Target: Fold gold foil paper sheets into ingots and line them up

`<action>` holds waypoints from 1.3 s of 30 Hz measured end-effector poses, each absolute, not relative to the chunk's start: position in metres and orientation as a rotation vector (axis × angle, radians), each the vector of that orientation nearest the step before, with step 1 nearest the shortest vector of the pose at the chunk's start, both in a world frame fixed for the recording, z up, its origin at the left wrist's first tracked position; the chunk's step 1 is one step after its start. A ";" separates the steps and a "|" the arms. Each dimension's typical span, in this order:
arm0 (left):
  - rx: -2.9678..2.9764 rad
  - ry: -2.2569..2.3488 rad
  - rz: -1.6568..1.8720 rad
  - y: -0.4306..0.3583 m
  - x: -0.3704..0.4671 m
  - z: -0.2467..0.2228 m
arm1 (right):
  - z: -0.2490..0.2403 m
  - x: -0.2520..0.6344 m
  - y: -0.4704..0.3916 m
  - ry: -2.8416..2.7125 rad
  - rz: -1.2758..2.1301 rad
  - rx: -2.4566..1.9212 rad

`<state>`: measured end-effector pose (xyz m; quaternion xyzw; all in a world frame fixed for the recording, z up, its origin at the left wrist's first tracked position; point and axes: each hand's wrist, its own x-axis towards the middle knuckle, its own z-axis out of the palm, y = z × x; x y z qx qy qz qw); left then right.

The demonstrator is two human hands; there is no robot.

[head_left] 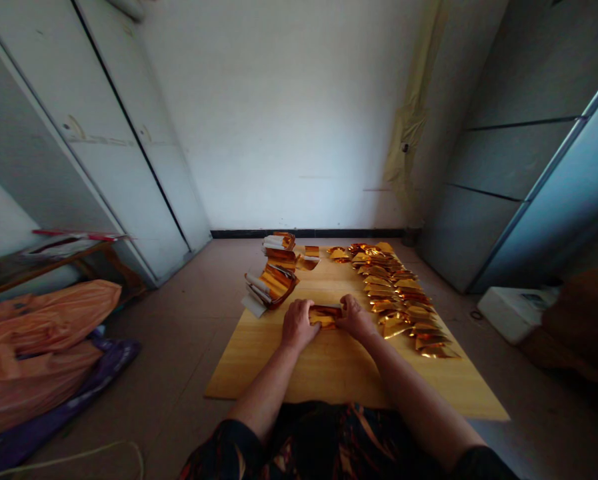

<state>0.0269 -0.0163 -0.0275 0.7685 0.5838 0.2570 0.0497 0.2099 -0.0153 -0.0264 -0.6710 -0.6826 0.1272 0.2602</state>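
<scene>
A sheet of shiny gold foil paper (326, 317), partly rolled or folded, is stretched between my two hands just above or on the wooden board. My left hand (299, 325) grips its left end with thumb and fingers. At its right end my right hand (355, 316) is closed on it in the same way. To the right stand rows of folded gold foil pieces (379, 290), overlapping one another. Beyond my left hand lie curled stacks of gold foil sheets (277, 281) with white backs. Whether the held sheet touches the board I cannot tell.
The light wooden board (319, 373) reaches from my lap toward the white wall (289, 133). Orange plastic bags (53, 327) lie on the floor at left, below a low shelf (83, 250). Grey cabinets (129, 133) stand left; a white box (511, 310) sits at right.
</scene>
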 end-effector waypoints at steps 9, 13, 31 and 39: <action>2.401 1.828 0.787 -0.018 0.027 -0.028 | -0.025 0.211 -0.016 -1.986 0.318 -1.829; 2.446 1.815 0.744 -0.020 0.027 -0.026 | -0.024 0.211 -0.015 -2.050 0.351 -1.841; 2.654 1.492 0.555 -0.023 0.018 -0.030 | -0.008 0.211 -0.036 -2.421 0.095 -1.742; 2.781 1.354 0.514 -0.039 0.007 -0.022 | -0.004 0.216 -0.053 -2.569 0.038 -1.647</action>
